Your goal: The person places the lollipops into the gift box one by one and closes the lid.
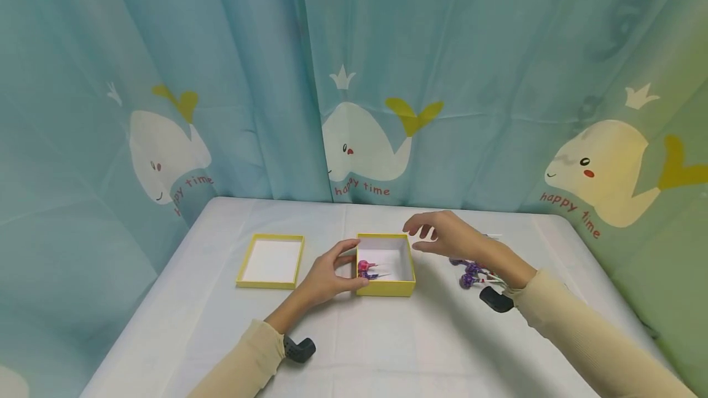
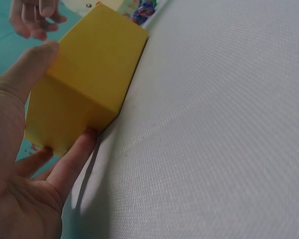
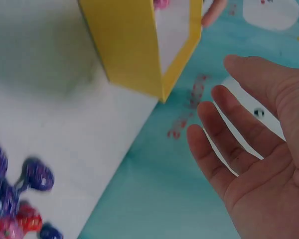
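Observation:
A lidless yellow box [image 1: 385, 288] with a white inside stands at the middle of the table. My left hand [image 1: 326, 276] holds its left side, the thumb at the front corner and fingers along the side and back. Inside the box lie a pink lollipop [image 1: 364, 265] and a purple lollipop [image 1: 365, 275], sticks pointing right. My right hand [image 1: 450, 235] hovers above the box's right back corner with loosely bent, parted fingers and nothing in them. In the right wrist view that hand [image 3: 254, 134] is apart from the box.
The box's yellow lid [image 1: 271, 261] lies inside-up left of the box. Several purple and red lollipops [image 1: 469, 278] lie in a pile on the right, partly hidden by my right forearm. A whale-print curtain [image 1: 265, 78] hangs behind the white table [image 1: 343, 349].

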Demonstrator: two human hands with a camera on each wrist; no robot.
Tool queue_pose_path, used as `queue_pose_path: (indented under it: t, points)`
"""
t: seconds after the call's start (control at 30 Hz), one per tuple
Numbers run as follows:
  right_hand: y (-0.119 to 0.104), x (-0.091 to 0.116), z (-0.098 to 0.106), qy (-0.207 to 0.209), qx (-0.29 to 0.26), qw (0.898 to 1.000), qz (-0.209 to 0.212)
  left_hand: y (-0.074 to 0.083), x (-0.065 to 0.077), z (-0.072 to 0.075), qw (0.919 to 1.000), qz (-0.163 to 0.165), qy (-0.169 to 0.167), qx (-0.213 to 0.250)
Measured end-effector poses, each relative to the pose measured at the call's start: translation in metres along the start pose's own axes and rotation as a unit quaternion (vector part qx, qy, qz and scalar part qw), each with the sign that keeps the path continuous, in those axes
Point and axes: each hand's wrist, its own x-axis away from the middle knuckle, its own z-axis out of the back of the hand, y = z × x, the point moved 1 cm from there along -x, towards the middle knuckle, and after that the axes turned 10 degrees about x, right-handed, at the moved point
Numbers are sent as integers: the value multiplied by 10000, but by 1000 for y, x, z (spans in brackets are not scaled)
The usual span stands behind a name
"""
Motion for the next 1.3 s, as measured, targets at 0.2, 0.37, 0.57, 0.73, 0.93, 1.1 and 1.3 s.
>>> queue_pose_path:
  t: [0.2,0.37,0.57,0.73,0.93,1.1,1.3]
  points:
    - [20,14,13,155,65,9991,-386,-1,0,0,10000,18,4,7]
    - [36,24,16,252,132,9980,-561,0,0,1,10000,38,-5,43]
    - [55,32,15,228,175,9968,-751,1,0,1,10000,30,-10,43]
    - [74,38,11,214,83,9953,-942,1,0,0,9999,39,-4,165]
    - [92,46,4,276,113,9943,-1024,1,0,0,9998,109,28,151]
    - [104,52,-1,413,246,9938,-998,0,0,1,9997,86,42,203]
    - [119,60,-8,354,359,9906,-1273,-1,0,1,9997,92,36,214]
